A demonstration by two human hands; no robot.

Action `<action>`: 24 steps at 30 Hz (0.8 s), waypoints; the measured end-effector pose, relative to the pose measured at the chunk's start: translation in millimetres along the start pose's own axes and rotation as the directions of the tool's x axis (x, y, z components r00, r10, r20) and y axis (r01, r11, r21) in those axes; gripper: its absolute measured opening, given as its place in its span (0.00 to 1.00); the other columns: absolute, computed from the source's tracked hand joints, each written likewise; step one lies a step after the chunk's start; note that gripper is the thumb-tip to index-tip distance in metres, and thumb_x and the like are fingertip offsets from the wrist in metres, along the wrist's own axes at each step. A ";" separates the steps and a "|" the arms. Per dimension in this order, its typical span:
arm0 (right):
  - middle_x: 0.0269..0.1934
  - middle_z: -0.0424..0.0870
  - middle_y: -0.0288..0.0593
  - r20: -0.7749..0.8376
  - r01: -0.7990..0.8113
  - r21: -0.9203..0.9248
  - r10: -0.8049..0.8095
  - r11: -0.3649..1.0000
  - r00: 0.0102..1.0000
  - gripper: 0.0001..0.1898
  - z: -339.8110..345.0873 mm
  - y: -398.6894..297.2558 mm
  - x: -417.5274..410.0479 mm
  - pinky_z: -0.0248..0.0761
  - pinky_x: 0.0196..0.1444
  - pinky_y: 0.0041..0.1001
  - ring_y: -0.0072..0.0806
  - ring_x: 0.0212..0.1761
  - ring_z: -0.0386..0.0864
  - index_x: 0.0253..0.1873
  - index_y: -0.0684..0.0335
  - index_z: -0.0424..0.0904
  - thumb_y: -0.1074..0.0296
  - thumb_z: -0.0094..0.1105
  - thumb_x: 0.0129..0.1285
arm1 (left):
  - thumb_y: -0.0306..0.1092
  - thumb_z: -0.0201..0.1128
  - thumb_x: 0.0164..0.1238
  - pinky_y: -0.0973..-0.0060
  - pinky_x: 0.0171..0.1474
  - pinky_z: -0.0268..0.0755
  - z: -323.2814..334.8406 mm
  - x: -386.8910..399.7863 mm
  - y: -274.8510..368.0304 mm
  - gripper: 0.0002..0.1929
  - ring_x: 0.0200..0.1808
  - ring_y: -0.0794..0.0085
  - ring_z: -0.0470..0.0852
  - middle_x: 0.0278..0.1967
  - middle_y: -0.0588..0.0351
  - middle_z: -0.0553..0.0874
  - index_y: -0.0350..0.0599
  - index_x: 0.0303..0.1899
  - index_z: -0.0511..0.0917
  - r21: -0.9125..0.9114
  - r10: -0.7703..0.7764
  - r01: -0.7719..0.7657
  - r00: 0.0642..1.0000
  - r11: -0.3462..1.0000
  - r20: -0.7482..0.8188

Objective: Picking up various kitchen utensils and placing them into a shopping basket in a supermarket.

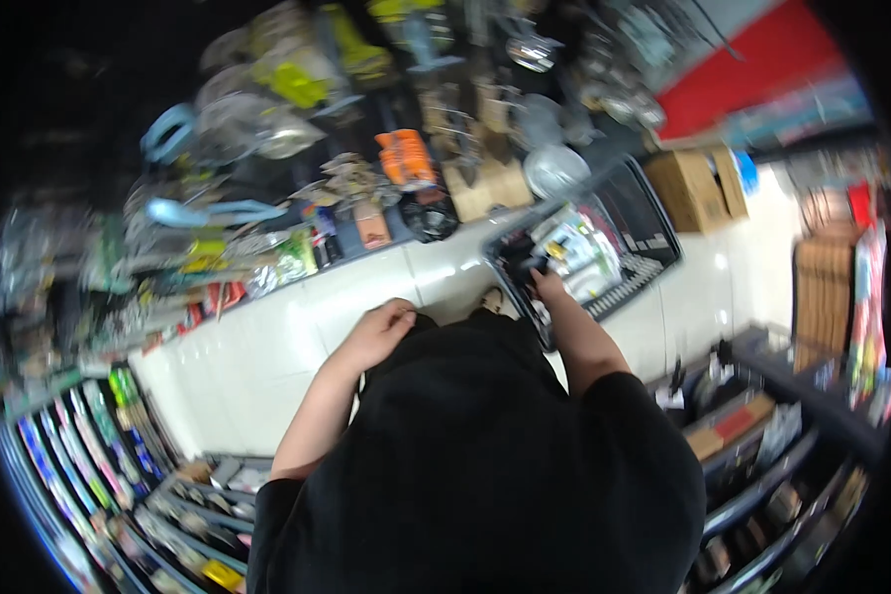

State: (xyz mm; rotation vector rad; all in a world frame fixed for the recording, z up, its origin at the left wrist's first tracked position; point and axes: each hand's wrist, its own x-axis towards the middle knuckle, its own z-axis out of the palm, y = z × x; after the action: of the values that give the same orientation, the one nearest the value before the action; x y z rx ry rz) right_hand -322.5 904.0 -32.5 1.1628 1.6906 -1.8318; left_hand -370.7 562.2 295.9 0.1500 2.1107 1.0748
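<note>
In the head view my left hand (387,332) hangs beside the dark clothing at my waist, its fingers curled; whether anything is in it does not show. My right hand (546,285) reaches to the near left side of a dark plastic basket (516,297), its fingers on a dark part that blurs into the basket. I cannot tell whether that part is the handle or an item. Inside the basket lie packaged goods (583,249) in white, green and yellow wrapping. The basket is just above the pale tiled floor.
Shelves with hanging kitchen utensils, an orange package (407,160) and wooden boards (488,185) run along the far side. A cardboard box (687,189) stands beyond the basket. More loaded shelves (200,512) are at the lower left and lower right (757,512). Much is blurred.
</note>
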 end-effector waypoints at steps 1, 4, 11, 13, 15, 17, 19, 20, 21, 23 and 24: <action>0.26 0.80 0.49 -0.118 0.075 -0.453 -0.144 0.888 0.983 0.20 -38.4 49.3 38.8 0.71 0.21 0.35 0.37 0.22 0.80 0.47 0.71 0.75 0.56 0.56 0.65 | 0.37 0.54 0.71 0.72 0.47 0.74 0.1 16.5 2.8 0.13 0.41 0.67 0.83 0.38 0.50 0.85 0.40 0.51 0.75 0.039 0.108 -0.110 0.993 0.993 0.056; 0.38 0.82 0.60 0.350 0.391 -0.882 -0.189 0.262 0.917 0.19 -40.7 64.0 66.4 0.74 0.43 0.47 0.56 0.40 0.81 0.51 0.64 0.75 0.54 0.48 0.65 | 0.37 0.55 0.71 0.70 0.49 0.73 -13.2 14.5 -11.3 0.14 0.42 0.63 0.83 0.40 0.48 0.85 0.40 0.52 0.75 0.091 0.121 -0.125 0.992 0.988 0.043; 0.32 0.83 0.52 0.070 0.047 -0.650 -0.002 0.758 0.998 0.21 -17.2 23.8 10.9 0.78 0.27 0.33 0.37 0.29 0.84 0.47 0.65 0.78 0.51 0.46 0.66 | 0.30 0.56 0.70 0.76 0.40 0.73 -112.8 -25.0 -12.9 0.14 0.35 0.72 0.81 0.35 0.54 0.82 0.38 0.53 0.74 0.007 0.287 -0.331 0.808 0.944 -0.514; 0.29 0.82 0.52 0.097 0.188 -0.735 -0.173 0.652 0.980 0.18 -12.4 6.0 -10.1 0.78 0.25 0.33 0.35 0.26 0.83 0.43 0.71 0.77 0.60 0.46 0.66 | 0.32 0.54 0.71 0.78 0.36 0.72 -165.6 -57.8 -2.4 0.12 0.32 0.75 0.80 0.33 0.57 0.81 0.37 0.50 0.75 0.023 0.280 -0.388 0.620 0.921 -0.733; 0.32 0.84 0.56 -0.106 0.206 -0.573 -0.321 0.793 0.941 0.16 -14.8 3.1 -16.3 0.74 0.39 0.40 0.47 0.35 0.83 0.40 0.70 0.79 0.61 0.48 0.65 | 0.33 0.51 0.73 0.79 0.35 0.72 -226.1 -83.8 -34.9 0.11 0.32 0.77 0.79 0.34 0.55 0.80 0.35 0.44 0.76 0.064 0.247 -0.478 0.332 0.876 -0.910; 0.31 0.83 0.55 -0.156 0.346 -0.601 -0.530 0.720 0.834 0.14 16.1 -25.4 -52.6 0.72 0.37 0.39 0.47 0.33 0.81 0.39 0.69 0.78 0.63 0.48 0.65 | 0.36 0.49 0.75 0.80 0.36 0.70 -281.2 -118.7 -27.1 0.12 0.33 0.77 0.76 0.34 0.56 0.78 0.36 0.47 0.73 0.033 0.110 -0.692 0.067 0.721 -0.992; 0.30 0.82 0.52 -0.224 0.402 -0.619 -0.642 0.675 0.733 0.13 42.7 -51.2 -84.3 0.71 0.36 0.37 0.42 0.32 0.80 0.39 0.69 0.78 0.65 0.47 0.65 | 0.37 0.48 0.75 0.75 0.47 0.74 -338.7 -124.7 -36.9 0.17 0.45 0.68 0.79 0.46 0.46 0.77 0.33 0.55 0.67 0.031 -0.007 -0.846 -0.041 0.532 -0.999; 0.30 0.82 0.51 -0.220 0.431 -0.663 -0.709 0.613 0.670 0.13 52.4 -54.4 -88.9 0.71 0.37 0.35 0.39 0.32 0.80 0.39 0.68 0.78 0.65 0.47 0.65 | 0.37 0.48 0.75 0.75 0.47 0.74 -360.7 -126.8 -40.0 0.17 0.45 0.68 0.79 0.46 0.46 0.77 0.33 0.55 0.67 0.028 -0.008 -0.856 -0.037 0.516 -0.999; 0.27 0.80 0.46 -0.224 0.500 -0.559 -0.701 0.662 0.677 0.13 69.0 -61.0 -103.2 0.69 0.33 0.31 0.30 0.27 0.75 0.37 0.67 0.76 0.64 0.45 0.69 | 0.37 0.47 0.75 0.70 0.55 0.71 -379.9 -130.8 -42.8 0.20 0.53 0.58 0.74 0.54 0.39 0.71 0.30 0.59 0.62 -0.175 -0.092 -0.935 0.154 0.309 -0.984; 0.27 0.80 0.40 -0.174 0.564 -0.481 -0.703 0.672 0.689 0.15 95.5 -67.1 -105.7 0.68 0.31 0.25 0.23 0.26 0.74 0.40 0.64 0.76 0.60 0.43 0.72 | 0.39 0.46 0.75 0.59 0.68 0.63 -407.3 -140.0 -44.7 0.29 0.67 0.39 0.61 0.66 0.26 0.56 0.26 0.66 0.48 -0.456 -0.039 -0.888 0.458 -0.060 -0.888; 0.27 0.80 0.38 -0.129 0.586 -0.477 -0.712 0.655 0.690 0.16 121.9 -83.7 -128.5 0.68 0.31 0.23 0.22 0.26 0.74 0.41 0.64 0.76 0.59 0.42 0.73 | 0.39 0.46 0.75 0.59 0.68 0.63 -414.3 -145.5 -46.0 0.29 0.67 0.39 0.61 0.66 0.26 0.56 0.26 0.66 0.48 -0.456 -0.031 -0.887 0.459 -0.066 -0.888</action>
State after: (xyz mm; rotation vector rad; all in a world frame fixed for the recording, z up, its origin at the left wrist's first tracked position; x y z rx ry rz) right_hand -348.4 773.3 111.1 0.7072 2.8103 -1.5434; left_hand -533.4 204.3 496.7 -0.1796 1.1874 3.3412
